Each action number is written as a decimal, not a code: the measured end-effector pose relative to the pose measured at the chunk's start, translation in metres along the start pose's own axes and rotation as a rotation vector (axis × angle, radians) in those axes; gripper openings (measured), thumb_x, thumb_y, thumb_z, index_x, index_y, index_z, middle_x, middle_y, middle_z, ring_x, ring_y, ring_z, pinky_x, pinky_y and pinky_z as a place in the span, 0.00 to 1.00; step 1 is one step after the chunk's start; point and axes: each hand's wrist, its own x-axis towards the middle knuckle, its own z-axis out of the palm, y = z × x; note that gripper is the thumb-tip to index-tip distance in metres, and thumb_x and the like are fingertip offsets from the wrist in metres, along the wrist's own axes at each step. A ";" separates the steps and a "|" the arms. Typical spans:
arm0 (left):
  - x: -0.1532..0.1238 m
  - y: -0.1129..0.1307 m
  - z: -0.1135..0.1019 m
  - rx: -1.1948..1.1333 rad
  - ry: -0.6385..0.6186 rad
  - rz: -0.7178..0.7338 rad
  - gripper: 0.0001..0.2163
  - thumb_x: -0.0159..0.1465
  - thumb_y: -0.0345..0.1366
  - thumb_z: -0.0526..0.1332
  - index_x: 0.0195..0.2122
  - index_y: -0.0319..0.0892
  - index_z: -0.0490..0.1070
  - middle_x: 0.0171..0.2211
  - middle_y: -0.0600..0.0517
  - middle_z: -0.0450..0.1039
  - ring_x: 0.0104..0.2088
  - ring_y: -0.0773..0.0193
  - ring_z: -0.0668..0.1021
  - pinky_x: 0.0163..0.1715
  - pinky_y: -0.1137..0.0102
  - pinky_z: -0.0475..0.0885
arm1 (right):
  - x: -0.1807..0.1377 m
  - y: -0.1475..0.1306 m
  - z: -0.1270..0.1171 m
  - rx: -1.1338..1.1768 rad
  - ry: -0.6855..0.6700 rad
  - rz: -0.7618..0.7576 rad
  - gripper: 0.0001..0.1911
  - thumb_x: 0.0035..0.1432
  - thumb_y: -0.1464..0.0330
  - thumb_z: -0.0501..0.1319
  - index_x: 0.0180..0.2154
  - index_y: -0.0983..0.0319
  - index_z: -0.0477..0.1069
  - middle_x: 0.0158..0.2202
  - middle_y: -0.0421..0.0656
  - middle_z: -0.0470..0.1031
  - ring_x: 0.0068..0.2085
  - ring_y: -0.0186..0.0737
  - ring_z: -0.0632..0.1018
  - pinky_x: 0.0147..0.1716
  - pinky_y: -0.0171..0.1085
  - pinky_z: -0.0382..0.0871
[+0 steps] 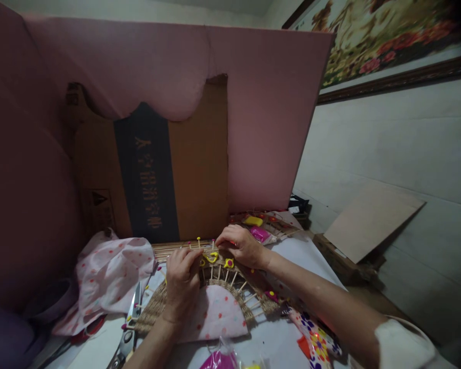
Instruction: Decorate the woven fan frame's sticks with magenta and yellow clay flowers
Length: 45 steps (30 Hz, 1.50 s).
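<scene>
A half-round woven fan of twine and thin sticks lies before me, with polka-dot cloth at its centre. Small coloured balls tip the sticks along its outer edge. My left hand rests over its upper left, fingers bent together beside a curled yellow clay-like strip. Over the upper rim, my right hand has thumb and fingers drawn together; what they hold, if anything, is hidden. Just below it sits a yellow flower-like piece with a pink middle. Another yellow-and-pink piece lies lower right.
Scissors and crumpled dotted cloth lie at left. Packets of pink clay-like material sit behind and in front. Flowered fabric is at lower right. A cardboard sheet leans against the pink panel behind.
</scene>
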 end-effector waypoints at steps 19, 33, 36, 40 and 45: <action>-0.001 -0.001 0.001 0.015 -0.001 0.000 0.08 0.60 0.29 0.54 0.34 0.44 0.73 0.29 0.51 0.71 0.34 0.59 0.71 0.35 0.64 0.64 | 0.003 -0.001 -0.003 0.111 0.007 0.095 0.07 0.47 0.79 0.65 0.27 0.63 0.75 0.26 0.39 0.74 0.29 0.32 0.73 0.31 0.30 0.65; 0.000 0.002 -0.001 0.050 -0.011 0.008 0.08 0.61 0.29 0.54 0.33 0.43 0.73 0.28 0.50 0.71 0.33 0.58 0.70 0.35 0.64 0.64 | 0.001 0.003 0.000 0.049 -0.019 0.004 0.06 0.48 0.78 0.64 0.28 0.61 0.76 0.27 0.41 0.74 0.32 0.36 0.72 0.34 0.34 0.63; -0.001 0.001 0.000 0.058 -0.014 0.016 0.07 0.61 0.29 0.55 0.34 0.42 0.73 0.29 0.50 0.71 0.34 0.58 0.70 0.35 0.64 0.63 | 0.002 0.001 0.000 0.053 -0.001 0.010 0.06 0.47 0.78 0.66 0.27 0.62 0.75 0.26 0.40 0.75 0.30 0.36 0.73 0.35 0.34 0.62; -0.002 -0.002 0.002 0.064 -0.018 0.038 0.08 0.61 0.29 0.54 0.35 0.41 0.73 0.29 0.49 0.71 0.34 0.58 0.70 0.34 0.64 0.63 | 0.001 -0.001 -0.001 0.067 0.015 0.020 0.07 0.46 0.80 0.65 0.25 0.62 0.73 0.26 0.40 0.74 0.30 0.36 0.72 0.33 0.34 0.63; 0.003 0.000 -0.002 0.105 0.084 0.123 0.08 0.62 0.30 0.54 0.38 0.39 0.73 0.29 0.48 0.71 0.32 0.59 0.70 0.33 0.64 0.63 | 0.000 -0.009 -0.006 0.105 0.042 0.022 0.12 0.45 0.85 0.59 0.26 0.63 0.72 0.26 0.40 0.73 0.31 0.36 0.72 0.33 0.33 0.63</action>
